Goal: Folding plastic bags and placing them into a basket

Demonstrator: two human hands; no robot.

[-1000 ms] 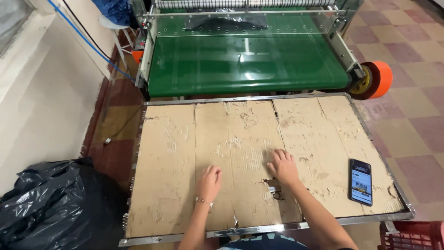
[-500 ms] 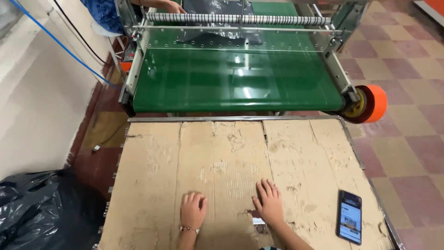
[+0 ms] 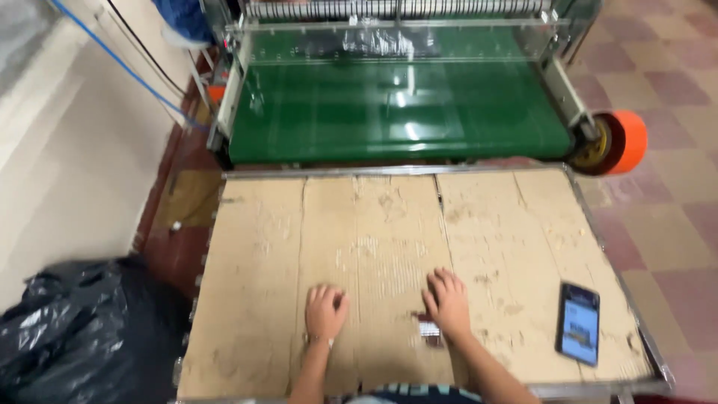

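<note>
Both hands (image 3: 325, 310) (image 3: 449, 303) rest flat on worn cardboard (image 3: 389, 247).

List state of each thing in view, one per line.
left hand: empty, palm down on cardboard
right hand: empty, flat on cardboard
cardboard sheet: flat, worn, covering table
phone: screen lit, face up
green conveyor belt: bare
black bag: full, on floor

Worn brown cardboard sheet (image 3: 389, 224) lies flat on tabletop, scuffed, creased lengthwise. Left hand (image 3: 325, 310) and right hand (image 3: 449, 303) press palm-down at its 6 o'clock edge.
</note>
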